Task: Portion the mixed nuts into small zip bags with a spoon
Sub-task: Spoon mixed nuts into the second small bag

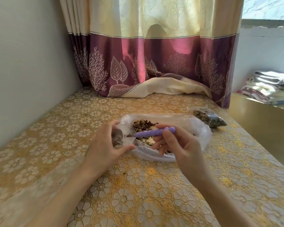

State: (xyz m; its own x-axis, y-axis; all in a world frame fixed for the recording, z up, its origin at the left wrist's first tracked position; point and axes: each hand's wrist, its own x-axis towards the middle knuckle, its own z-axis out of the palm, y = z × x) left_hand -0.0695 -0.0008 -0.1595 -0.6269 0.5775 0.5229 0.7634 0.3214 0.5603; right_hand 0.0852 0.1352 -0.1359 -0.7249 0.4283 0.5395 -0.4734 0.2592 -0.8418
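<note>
Left hand (105, 145) grips a small zip bag (117, 136), mouth facing right; looks part full. Right hand (179, 145) pinches the purple spoon (154, 132), tip at the bag mouth, so prob mid-tip. Both hands sit over the big open bag of mixed nuts (144, 124) on the bench (138, 194). Filled small bags (208, 118) lie far right, count unclear. Plenty of nuts left, so several portions to go imo.

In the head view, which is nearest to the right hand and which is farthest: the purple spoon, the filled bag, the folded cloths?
From the right hand:
1. Purple spoon: held in its fingers.
2. Filled bag: on the table, behind and to the right.
3. Folded cloths: far right, beyond the table.
</note>
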